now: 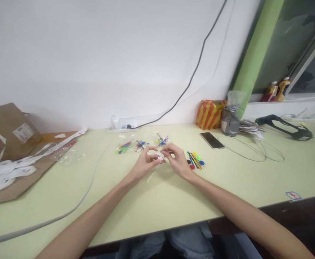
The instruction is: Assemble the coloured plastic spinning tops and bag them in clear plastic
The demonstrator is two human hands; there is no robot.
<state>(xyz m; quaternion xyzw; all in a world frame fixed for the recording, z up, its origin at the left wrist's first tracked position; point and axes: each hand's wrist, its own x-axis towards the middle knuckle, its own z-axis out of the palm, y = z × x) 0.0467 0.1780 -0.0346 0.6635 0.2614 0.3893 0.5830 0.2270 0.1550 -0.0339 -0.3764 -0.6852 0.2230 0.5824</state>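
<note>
Left hand (143, 163) and right hand (178, 162) meet over the counter (146, 205), fingers pinched on small pale piece (160, 158) between them; loose coloured parts (195, 160) just beside right hand.

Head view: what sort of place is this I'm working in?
Likely a home or hobby desk against a wall: power strip, small bags of colourful plastic parts, sauce bottles on the windowsill.

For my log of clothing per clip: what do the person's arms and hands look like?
The left forearm and right forearm are bare, with no sleeves in view. The left hand and right hand wear no gloves. No watch or bracelet shows at either wrist; a ring would be too small to rule out.
</note>
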